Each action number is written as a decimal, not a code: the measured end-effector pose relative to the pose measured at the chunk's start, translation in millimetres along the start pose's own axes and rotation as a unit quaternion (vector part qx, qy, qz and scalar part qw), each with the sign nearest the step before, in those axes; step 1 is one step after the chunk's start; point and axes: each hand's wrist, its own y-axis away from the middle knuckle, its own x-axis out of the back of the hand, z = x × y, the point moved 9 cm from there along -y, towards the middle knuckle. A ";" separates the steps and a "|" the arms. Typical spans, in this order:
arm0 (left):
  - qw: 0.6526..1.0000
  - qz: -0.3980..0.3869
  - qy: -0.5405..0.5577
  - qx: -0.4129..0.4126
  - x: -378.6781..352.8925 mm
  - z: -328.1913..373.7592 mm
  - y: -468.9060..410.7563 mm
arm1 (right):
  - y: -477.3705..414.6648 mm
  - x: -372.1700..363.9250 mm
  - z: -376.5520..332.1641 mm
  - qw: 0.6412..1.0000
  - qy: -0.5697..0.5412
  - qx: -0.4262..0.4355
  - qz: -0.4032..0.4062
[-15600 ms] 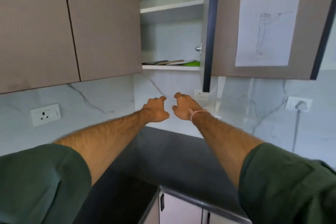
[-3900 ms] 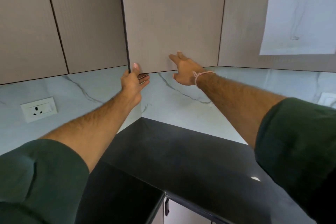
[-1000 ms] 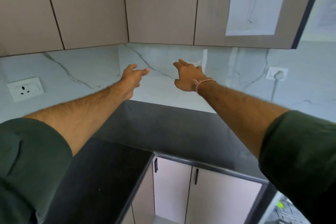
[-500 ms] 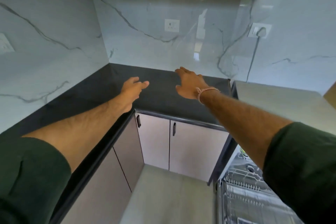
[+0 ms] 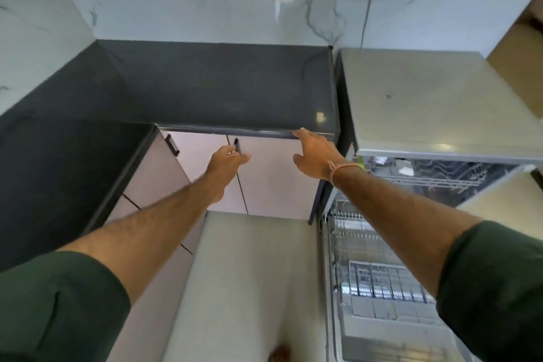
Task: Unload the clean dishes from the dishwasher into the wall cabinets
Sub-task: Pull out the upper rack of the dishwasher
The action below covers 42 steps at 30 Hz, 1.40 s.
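My left hand (image 5: pixel 226 161) and right hand (image 5: pixel 314 156) are empty, fingers slack, below the black stone worktop's (image 5: pixel 220 85) front edge. Fetching step, I judge — the open grey dishwasher (image 5: pixel 426 103) stands past its right end; next, reach into its wire racks (image 5: pixel 382 279).

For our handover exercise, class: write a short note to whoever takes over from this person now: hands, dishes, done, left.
Left hand: open, empty, before the pale base cabinet doors.
Right hand: open, empty, fingertips near the dark stone countertop edge.
Grey dishwasher open at right; pulled-out lower wire rack looks empty.
Upper wire rack holds small unclear items.
Left: carry those to the wall cabinets, out of view.
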 end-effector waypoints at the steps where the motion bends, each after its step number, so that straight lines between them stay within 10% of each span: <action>1: 1.000 -0.015 -0.002 0.009 -16.3 -8.9 -4.9 | 2.3 -8.6 18.2 1.000 0.000 -0.017 -0.003; 31: 0.895 -0.312 -0.127 0.293 -527.0 -458.6 64.7 | 259.1 -327.4 595.2 0.864 -0.082 -0.458 -0.191; 42: 0.895 -0.268 -0.133 0.330 -638.0 -516.5 102.4 | 307.3 -414.1 664.6 0.796 -0.199 -0.556 -0.133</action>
